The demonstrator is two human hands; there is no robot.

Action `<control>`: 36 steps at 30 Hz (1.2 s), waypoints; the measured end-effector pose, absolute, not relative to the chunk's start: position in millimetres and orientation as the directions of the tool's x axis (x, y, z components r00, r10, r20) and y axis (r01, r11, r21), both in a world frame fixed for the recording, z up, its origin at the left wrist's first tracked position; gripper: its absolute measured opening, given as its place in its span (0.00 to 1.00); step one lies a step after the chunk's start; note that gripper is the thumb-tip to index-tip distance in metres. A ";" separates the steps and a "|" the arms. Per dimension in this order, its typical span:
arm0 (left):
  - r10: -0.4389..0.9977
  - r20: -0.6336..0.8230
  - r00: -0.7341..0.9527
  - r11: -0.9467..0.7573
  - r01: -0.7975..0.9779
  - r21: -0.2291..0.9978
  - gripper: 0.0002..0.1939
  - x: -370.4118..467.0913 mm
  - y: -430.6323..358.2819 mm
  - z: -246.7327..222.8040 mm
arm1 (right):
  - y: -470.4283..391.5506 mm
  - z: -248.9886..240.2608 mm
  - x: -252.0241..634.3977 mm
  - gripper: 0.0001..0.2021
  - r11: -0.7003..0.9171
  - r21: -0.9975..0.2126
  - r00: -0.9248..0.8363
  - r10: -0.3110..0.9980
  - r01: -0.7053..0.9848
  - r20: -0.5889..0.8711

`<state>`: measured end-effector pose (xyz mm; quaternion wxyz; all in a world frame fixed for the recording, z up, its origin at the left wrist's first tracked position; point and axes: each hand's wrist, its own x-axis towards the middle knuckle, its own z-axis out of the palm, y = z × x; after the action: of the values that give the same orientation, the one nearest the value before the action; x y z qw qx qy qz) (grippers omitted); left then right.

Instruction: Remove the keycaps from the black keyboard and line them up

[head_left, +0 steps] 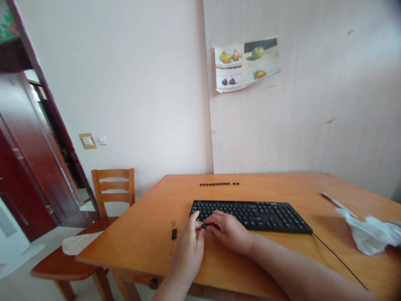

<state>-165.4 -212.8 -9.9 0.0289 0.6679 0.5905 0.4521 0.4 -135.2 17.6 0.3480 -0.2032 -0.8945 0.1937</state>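
Room's pretty plain: over on the left there's a glossy dark red wooden door (34, 167), then a pale wall (140, 83) with a couple of switches, and an orange-brown wooden chair (113, 186) with a slatted back and some whitish material (79, 243) on its seat. The table (150, 217) is orange-brown wood too, with a smooth, slightly shiny top. A wire tool with a black middle (173, 234) lies on its left part, just beside the left hand (189, 246). That hand's fingers are closed on a small black piece (204, 225), and the right hand (230, 232) has its fingertips pinched on it from the other side, right at the keyboard's near edge. It's too tiny to make out any markings. The black plastic full-size keyboard (275, 217) sits at an angle behind the hands, its left section partly covered by them, number pad at the right end. Farther back there's a neat row of little black pieces (214, 184), with a gap before the last two, and a fruit-picture sheet (247, 65) is up on the wall above. A thin black cable (338, 257) trails off the keyboard's right end, near a crumpled whitish translucent plastic bag (366, 234).
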 end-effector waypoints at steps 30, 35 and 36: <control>0.614 0.512 -0.601 -0.451 0.265 0.852 0.22 -143.8 -124.8 51.1 | -37.2 62.0 60.9 0.08 0.604 -0.557 -0.353 0.792 0.570 0.499; 0.558 0.483 -0.675 -0.475 0.218 0.853 0.19 -141.5 -77.1 42.3 | 30.9 64.3 91.7 0.08 0.424 -0.534 -0.215 0.887 0.732 0.409; 0.557 0.490 -0.670 -0.466 0.236 0.852 0.19 -142.9 -72.6 38.3 | 40.4 62.3 94.6 0.08 0.387 -0.523 -0.199 0.903 0.760 0.380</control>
<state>-142.9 -72.6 38.3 0.1053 0.3921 0.5057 0.7612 94.6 40.4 62.3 0.3260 -0.5426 -0.7663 0.1103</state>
